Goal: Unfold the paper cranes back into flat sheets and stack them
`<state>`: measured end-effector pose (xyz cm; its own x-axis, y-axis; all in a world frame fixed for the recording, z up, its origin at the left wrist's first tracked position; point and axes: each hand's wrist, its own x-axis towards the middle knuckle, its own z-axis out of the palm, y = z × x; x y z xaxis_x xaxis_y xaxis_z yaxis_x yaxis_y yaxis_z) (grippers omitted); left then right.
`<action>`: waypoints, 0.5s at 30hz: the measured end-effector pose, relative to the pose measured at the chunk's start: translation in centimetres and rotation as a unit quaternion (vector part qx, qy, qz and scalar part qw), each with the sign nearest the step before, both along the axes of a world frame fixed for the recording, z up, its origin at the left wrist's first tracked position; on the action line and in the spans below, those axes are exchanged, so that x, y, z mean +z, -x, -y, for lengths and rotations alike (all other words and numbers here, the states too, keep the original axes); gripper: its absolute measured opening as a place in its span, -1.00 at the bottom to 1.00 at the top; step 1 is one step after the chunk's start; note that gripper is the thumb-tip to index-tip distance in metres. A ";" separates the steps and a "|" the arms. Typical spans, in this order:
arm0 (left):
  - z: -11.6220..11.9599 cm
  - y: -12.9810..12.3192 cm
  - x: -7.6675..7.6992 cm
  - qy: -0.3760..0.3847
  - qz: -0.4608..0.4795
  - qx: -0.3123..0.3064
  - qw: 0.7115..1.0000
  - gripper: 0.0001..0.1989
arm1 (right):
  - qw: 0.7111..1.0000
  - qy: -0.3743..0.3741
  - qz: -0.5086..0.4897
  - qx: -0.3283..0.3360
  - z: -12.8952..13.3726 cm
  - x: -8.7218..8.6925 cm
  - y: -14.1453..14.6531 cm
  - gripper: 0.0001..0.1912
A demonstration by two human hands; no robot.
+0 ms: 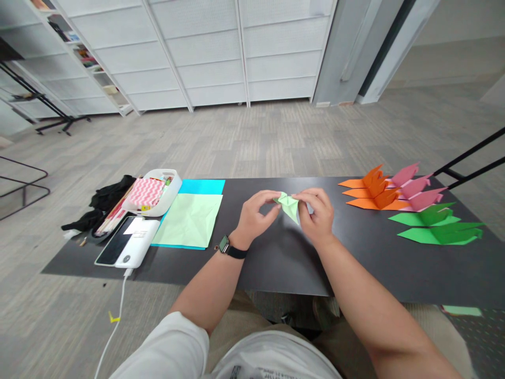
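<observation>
A small folded piece of light green origami paper is held up over the dark table, with one point facing down. My left hand, a watch on its wrist, pinches the paper's left corner between thumb and fingers. On the opposite side my right hand grips the right corner, its fingers curled. Left of my hands lies a creased light green paper sheet on top of blue paper. Folded paper cranes stand at the right: orange, pink and green.
A white basket with a pink zigzag-patterned item sits at the table's left, beside black cloth. Nearer lie a phone and a white power bank, whose cable hangs off the front edge of the table.
</observation>
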<state>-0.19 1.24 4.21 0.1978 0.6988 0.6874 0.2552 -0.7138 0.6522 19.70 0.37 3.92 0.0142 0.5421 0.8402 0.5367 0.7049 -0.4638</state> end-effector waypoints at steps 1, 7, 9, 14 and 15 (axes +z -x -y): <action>0.0 0.0 0.0 -0.004 -0.003 -0.003 1.000 -0.79 | 1.000 0.003 -0.001 -0.004 0.0 0.0 -0.1 -0.73; -0.1 0.2 -0.4 -0.024 -0.027 -0.004 0.999 -0.65 | 1.000 -0.004 -0.012 0.000 0.0 0.3 -0.1 -0.73; -0.2 0.1 -0.5 -0.032 -0.030 0.016 0.999 -0.71 | 1.000 0.002 -0.013 0.003 0.0 0.3 -0.1 -0.74; -0.3 0.1 -0.3 -0.049 -0.043 0.027 0.998 -0.83 | 1.000 0.014 -0.018 0.019 0.0 0.2 0.1 -0.76; -0.4 0.1 -0.2 -0.049 -0.047 0.022 0.997 -0.84 | 0.999 0.015 -0.023 0.019 -0.1 0.1 0.0 -0.77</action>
<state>-0.28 1.60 4.04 0.2351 0.6384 0.7329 0.3453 -0.7597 0.5510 19.65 0.46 4.05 0.0301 0.5675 0.8228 0.4873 0.7104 -0.5078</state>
